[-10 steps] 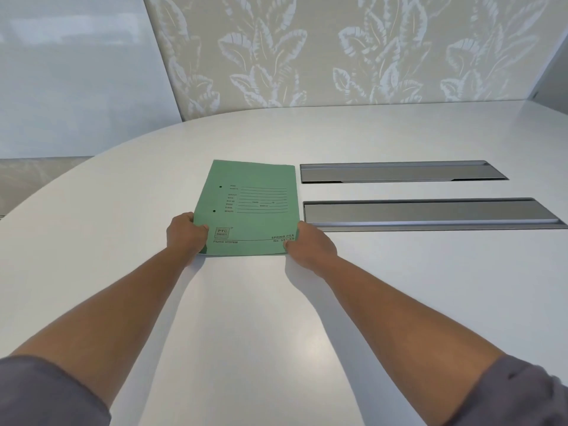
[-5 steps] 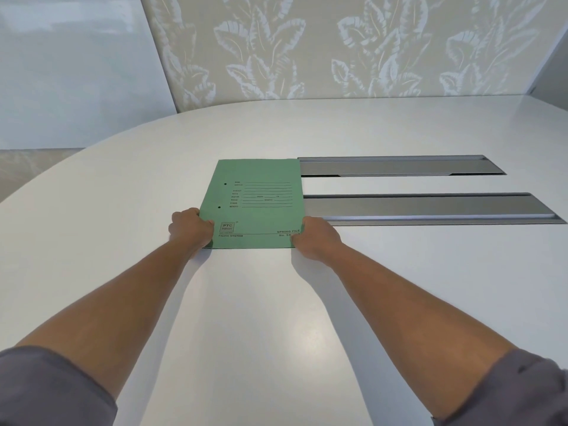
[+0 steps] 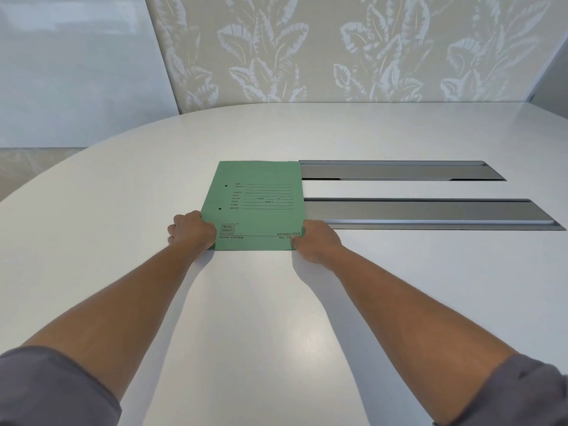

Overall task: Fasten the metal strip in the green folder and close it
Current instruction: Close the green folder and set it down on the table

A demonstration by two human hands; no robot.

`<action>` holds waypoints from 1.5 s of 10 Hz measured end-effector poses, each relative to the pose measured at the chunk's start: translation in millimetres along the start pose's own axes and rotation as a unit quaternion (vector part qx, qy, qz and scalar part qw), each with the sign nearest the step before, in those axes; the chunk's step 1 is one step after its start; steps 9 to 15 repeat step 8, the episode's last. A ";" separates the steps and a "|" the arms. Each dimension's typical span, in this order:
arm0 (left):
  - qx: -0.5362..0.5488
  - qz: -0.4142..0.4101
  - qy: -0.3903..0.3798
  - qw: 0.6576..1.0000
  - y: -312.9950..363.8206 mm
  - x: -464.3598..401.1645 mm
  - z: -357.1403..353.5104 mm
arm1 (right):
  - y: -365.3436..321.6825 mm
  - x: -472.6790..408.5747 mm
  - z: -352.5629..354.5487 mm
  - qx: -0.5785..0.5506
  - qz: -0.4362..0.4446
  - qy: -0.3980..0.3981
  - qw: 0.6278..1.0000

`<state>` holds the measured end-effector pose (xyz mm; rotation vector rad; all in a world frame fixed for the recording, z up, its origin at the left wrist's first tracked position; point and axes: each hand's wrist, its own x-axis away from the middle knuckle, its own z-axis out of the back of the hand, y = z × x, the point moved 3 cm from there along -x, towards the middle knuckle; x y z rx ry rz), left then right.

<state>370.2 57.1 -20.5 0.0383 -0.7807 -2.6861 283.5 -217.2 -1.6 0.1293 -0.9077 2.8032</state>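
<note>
A white rounded table carries a closed green folder lying flat, just beside two grey recessed panels.

The green folder lies closed and flat on the white tabletop, front cover up. The cover carries printed form lines, a small logo box near the lower left, and two punched holes along its left edge. Its right edge sits just beside two grey slots.
</note>
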 end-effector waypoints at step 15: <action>-0.025 -0.112 0.090 0.989 21.4 35.0 12.1 | 2.3 8.9 -5.7 -0.007 0.020 0.049 0.999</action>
